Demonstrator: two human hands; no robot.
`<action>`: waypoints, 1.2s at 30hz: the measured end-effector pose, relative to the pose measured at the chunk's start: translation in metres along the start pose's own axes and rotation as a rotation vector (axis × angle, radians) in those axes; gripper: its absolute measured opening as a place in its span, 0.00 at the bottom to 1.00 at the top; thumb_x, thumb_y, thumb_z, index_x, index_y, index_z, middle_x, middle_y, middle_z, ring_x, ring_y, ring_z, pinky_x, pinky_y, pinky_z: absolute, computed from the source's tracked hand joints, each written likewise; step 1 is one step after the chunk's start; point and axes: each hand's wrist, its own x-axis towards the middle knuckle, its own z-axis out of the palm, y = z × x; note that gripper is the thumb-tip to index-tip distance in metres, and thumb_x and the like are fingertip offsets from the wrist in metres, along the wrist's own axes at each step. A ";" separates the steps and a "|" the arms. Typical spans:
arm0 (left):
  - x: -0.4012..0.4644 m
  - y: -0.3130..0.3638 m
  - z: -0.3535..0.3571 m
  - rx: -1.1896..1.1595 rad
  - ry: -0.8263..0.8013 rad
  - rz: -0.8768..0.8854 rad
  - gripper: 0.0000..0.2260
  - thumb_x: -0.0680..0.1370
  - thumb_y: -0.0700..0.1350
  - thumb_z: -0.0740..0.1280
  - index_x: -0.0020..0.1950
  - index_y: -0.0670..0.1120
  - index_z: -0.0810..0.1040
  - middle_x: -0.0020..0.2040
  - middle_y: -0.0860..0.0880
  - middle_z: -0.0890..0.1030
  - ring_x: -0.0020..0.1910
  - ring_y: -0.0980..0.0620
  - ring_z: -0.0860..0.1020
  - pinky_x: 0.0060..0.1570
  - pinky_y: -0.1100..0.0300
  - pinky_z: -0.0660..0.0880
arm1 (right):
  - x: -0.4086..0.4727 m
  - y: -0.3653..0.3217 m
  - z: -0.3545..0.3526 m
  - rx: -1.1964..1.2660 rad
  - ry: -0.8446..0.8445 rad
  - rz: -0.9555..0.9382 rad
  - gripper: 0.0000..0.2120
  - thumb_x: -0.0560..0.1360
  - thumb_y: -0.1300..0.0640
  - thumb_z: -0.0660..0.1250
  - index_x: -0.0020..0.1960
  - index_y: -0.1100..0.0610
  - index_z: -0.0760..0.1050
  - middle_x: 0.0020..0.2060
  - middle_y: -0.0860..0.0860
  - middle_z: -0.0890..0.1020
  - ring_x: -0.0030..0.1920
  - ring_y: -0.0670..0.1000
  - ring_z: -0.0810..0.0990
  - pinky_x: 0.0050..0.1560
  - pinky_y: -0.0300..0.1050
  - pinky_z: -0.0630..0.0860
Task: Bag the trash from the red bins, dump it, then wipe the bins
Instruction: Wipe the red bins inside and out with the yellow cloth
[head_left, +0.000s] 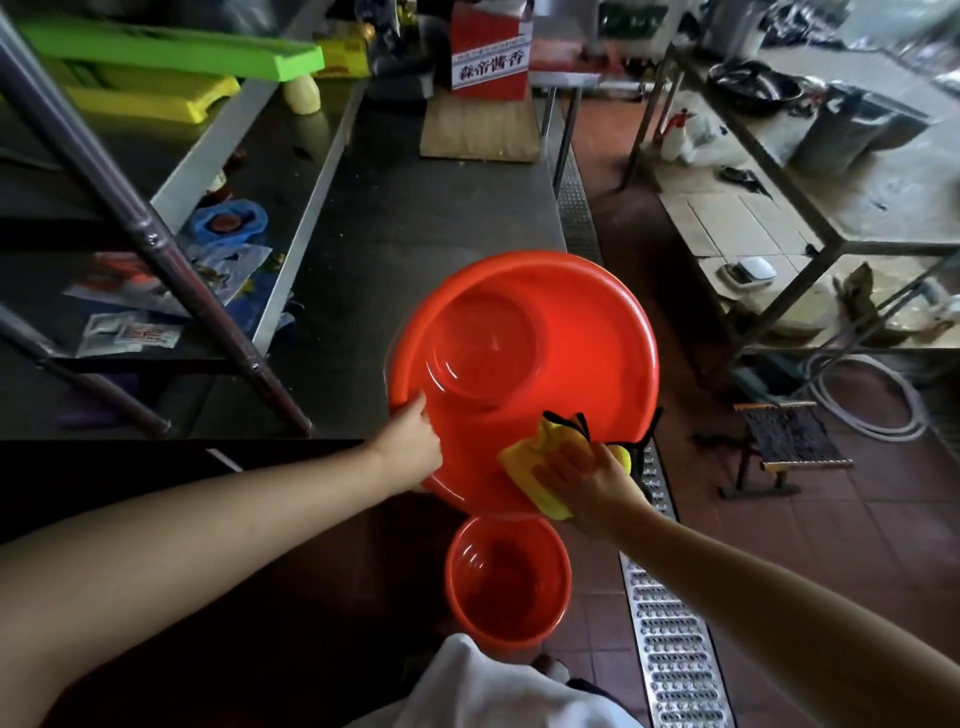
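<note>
A large red bin (566, 332) is tilted with its opening toward me, held in the air beside a steel table. My left hand (410, 441) grips its near-left rim, fingers curled over the edge. My right hand (587, 478) presses a yellow cloth (540, 462) with black trim against the bin's inner wall near the lower rim. A second, smaller red bin (506, 582) stands upright on the floor right below, and it looks empty inside.
The steel table (415, 218) runs along the left, carrying a red and white box (488, 47) and a wooden board (478, 130). Shelves with packets and green and yellow trays are far left. A metal drain grate (670, 634) crosses the tiled floor; a small stool (789, 441) stands right.
</note>
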 end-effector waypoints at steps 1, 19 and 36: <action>-0.001 -0.005 0.000 0.019 -0.029 -0.022 0.22 0.79 0.59 0.62 0.65 0.45 0.77 0.60 0.43 0.81 0.64 0.37 0.74 0.72 0.33 0.50 | 0.002 -0.003 -0.004 -0.017 0.012 0.000 0.25 0.56 0.47 0.79 0.53 0.49 0.85 0.48 0.51 0.85 0.49 0.56 0.85 0.44 0.50 0.81; 0.041 0.084 -0.010 -0.457 0.121 -0.129 0.32 0.77 0.69 0.57 0.53 0.40 0.81 0.54 0.37 0.82 0.57 0.35 0.77 0.62 0.41 0.68 | 0.007 -0.002 0.005 0.132 -0.126 0.010 0.34 0.68 0.36 0.71 0.71 0.46 0.73 0.65 0.48 0.78 0.69 0.56 0.74 0.63 0.58 0.72; 0.041 0.111 -0.016 -0.500 0.075 -0.083 0.27 0.79 0.60 0.62 0.63 0.37 0.76 0.61 0.33 0.78 0.62 0.34 0.75 0.64 0.34 0.63 | 0.064 -0.004 0.036 0.209 -0.435 0.285 0.29 0.82 0.43 0.54 0.81 0.45 0.50 0.81 0.50 0.51 0.80 0.58 0.42 0.75 0.65 0.44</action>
